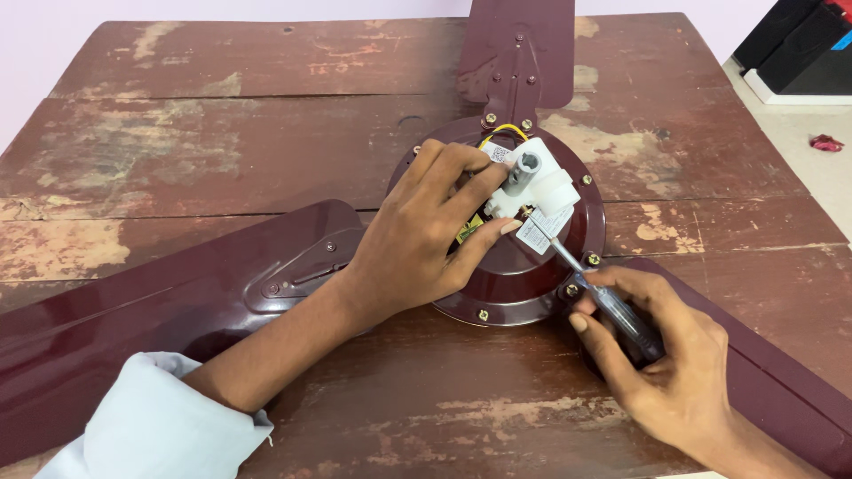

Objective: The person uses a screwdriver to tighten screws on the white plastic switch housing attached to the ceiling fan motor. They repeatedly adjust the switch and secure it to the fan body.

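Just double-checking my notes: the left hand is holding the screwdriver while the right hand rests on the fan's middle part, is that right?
Not quite, the hands are swapped. In the head view the right hand holds the screwdriver, and the left hand rests on the fan's middle part.

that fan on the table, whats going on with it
A person works on a maroon ceiling fan lying on a worn wooden table. The left hand rests on the round motor housing, fingers touching the white part around the central shaft. The right hand grips a screwdriver, its tip set at the base of that white part. Three blades are attached; yellow wire shows behind the shaft.
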